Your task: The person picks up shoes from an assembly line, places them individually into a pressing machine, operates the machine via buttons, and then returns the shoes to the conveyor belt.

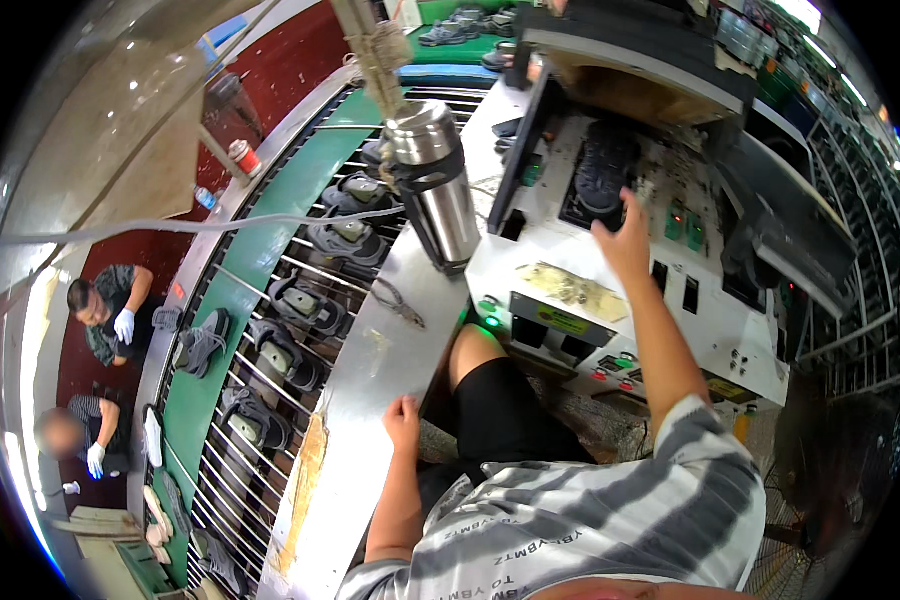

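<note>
A dark shoe lies lengthwise in the bay of a white machine. At the shoe's near end is my right hand, thumb and fingers apart; whether the fingertips press on it I cannot make out. My left hand is curled closed over the inner edge of the metal counter, and nothing shows in it. A pair of pliers rests on that counter beyond my left hand. Farther up stands a steel vacuum flask with a black handle.
Grey shoes line the roller rack to my left, beside a green belt carrying more shoes. Two people work beyond the belt. The machine's black hinged door stands out at the right. A grey cable crosses above the rack.
</note>
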Tool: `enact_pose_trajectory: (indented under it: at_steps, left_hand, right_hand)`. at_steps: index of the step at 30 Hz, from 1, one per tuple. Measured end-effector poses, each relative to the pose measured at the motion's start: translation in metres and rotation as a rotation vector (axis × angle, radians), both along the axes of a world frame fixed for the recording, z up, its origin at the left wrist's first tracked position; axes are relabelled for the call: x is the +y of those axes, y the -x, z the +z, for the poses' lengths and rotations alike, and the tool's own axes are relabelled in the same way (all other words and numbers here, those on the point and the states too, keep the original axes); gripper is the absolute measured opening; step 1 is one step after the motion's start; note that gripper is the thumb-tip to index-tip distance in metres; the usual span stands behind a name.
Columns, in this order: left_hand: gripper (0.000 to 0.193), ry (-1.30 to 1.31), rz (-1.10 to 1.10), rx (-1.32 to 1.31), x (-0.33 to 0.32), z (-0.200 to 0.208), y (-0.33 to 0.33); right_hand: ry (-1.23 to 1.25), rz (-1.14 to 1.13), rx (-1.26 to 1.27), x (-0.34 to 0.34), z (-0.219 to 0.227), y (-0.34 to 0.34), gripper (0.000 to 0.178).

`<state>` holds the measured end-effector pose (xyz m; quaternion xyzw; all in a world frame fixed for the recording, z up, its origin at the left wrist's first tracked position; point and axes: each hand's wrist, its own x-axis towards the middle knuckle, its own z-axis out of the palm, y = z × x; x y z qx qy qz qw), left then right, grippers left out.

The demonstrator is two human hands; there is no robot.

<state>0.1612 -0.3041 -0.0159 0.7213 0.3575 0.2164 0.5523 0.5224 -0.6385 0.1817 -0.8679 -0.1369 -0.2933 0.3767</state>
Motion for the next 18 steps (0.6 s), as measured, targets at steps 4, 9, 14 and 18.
enact_pose_trajectory:
  at_steps: [4,9,14,18]
  left_hand:
    - [0.023,0.078,0.258,-0.126,0.031,-0.007,0.061]
    - [0.022,0.314,0.347,-0.146,0.032,-0.017,0.100]
    - [0.021,0.201,0.296,-0.064,0.038,0.001,0.094]
    - [0.019,0.255,0.195,-0.120,0.050,-0.004,0.080]
  right_hand:
    - [0.155,-0.351,0.184,0.030,0.023,-0.126,0.100]
    - [0.470,-0.442,0.610,0.035,0.015,-0.204,0.118]
    - [0.224,-0.357,0.592,0.021,0.023,-0.225,0.099]
    - [0.137,-0.014,0.378,-0.059,0.055,-0.286,0.026]
